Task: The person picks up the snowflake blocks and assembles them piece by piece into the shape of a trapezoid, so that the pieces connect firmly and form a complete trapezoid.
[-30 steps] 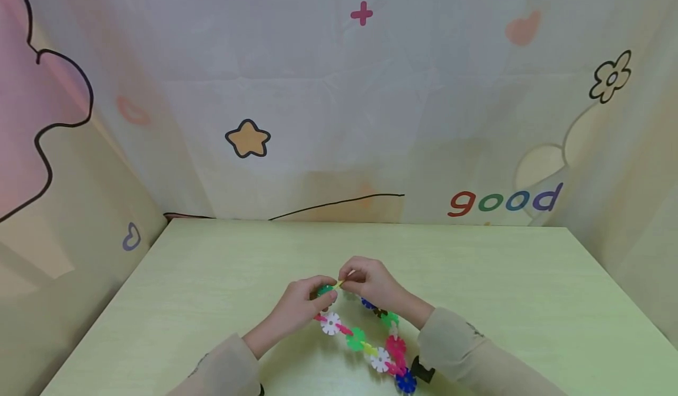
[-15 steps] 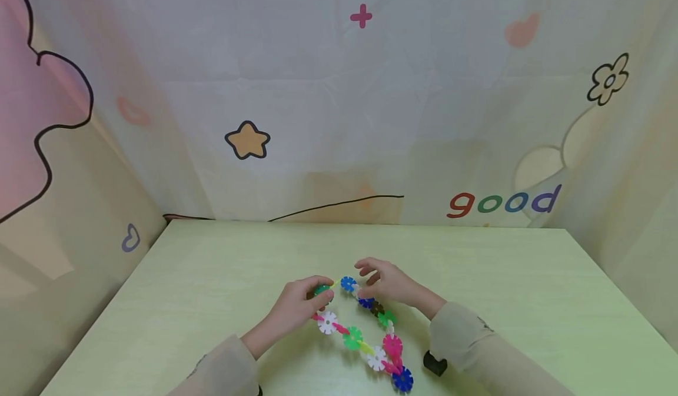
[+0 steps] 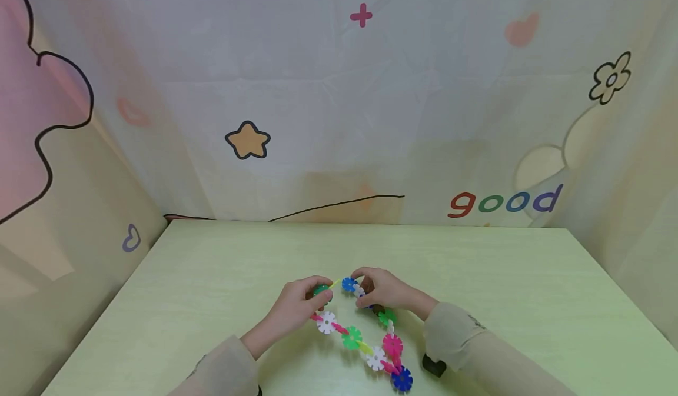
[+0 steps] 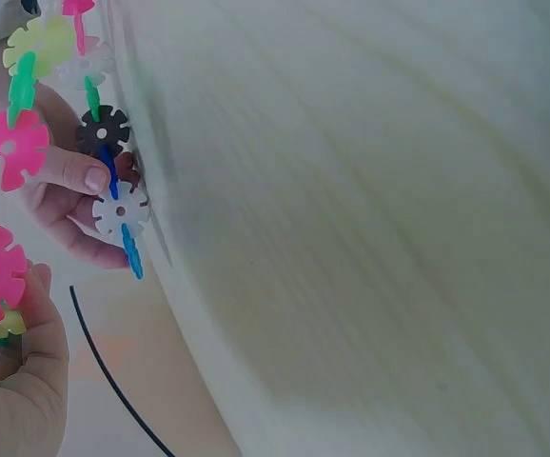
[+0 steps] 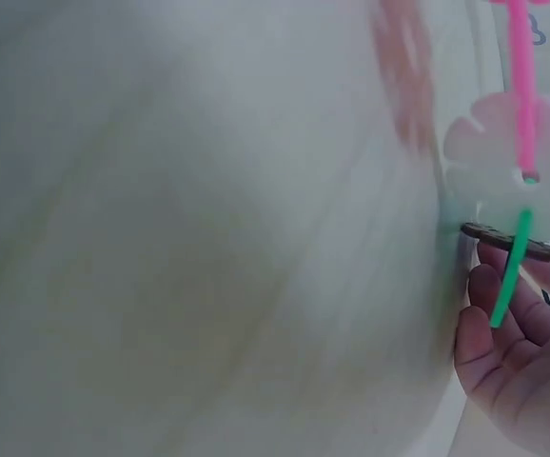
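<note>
A chain of notched snowflake discs (image 3: 352, 338) in pink, white, green, yellow and blue makes a loop with both ends raised between the hands. My left hand (image 3: 298, 306) holds one end, thumb and fingers on a green disc (image 3: 322, 291) with a thin yellow disc (image 3: 336, 283) sticking out edge-on. My right hand (image 3: 389, 290) pinches the other end at a white disc (image 3: 358, 290); a light blue disc (image 3: 348, 284) juts out past it. A small gap separates the yellow and light blue discs. In the right wrist view a dark disc (image 5: 513, 243) lies along the right fingers.
The chain's near corner, a dark blue disc (image 3: 402, 379), lies low over the pale green tabletop (image 3: 238, 266). A small black object (image 3: 434, 365) sits by the right sleeve cuff (image 3: 450, 331). A printed cloth (image 3: 318, 119) stands behind the table and along its sides.
My right hand came away from the yellow disc, its fingers spreading and baring the light blue disc, then gripped the chain just behind that disc. My left hand has kept its hold.
</note>
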The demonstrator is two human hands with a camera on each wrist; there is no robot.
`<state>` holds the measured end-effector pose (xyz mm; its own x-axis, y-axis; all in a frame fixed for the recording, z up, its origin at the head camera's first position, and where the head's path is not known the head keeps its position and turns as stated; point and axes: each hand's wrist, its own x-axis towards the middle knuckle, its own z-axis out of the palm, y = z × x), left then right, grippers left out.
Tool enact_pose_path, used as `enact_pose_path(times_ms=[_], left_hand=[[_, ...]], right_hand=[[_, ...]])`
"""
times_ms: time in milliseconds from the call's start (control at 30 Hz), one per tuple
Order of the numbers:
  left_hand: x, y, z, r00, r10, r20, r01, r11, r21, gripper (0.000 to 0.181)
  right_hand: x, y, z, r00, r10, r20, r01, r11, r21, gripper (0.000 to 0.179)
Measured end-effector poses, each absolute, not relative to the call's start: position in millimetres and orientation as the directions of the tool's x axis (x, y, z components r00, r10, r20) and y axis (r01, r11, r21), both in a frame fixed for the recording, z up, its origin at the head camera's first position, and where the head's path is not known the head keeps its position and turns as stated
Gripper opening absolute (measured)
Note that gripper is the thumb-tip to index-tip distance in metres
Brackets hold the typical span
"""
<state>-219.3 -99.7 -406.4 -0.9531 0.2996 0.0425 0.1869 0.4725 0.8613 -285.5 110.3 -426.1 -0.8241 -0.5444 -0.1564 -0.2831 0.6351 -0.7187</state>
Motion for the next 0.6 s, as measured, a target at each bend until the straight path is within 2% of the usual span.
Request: enact_pose_path(times_ms=[267, 600], left_hand=[[-220.1, -99.8, -408.7, -0.956, 0.291, 0.042, 0.180, 0.465, 0.867, 0.034], [-223.1, -96.2, -413.1, -0.967, 0.246, 0.068, 0.172, 0.436, 0.883, 0.033]], right_hand=[[-283.7, 110.6, -424.4, -0.839, -0.527, -0.132, -0.275, 0.621, -0.734, 0.054], [-285.1, 106.0, -408.7, -0.893, -0.450, -0.002, -0.298, 0.595, -0.746, 0.059]])
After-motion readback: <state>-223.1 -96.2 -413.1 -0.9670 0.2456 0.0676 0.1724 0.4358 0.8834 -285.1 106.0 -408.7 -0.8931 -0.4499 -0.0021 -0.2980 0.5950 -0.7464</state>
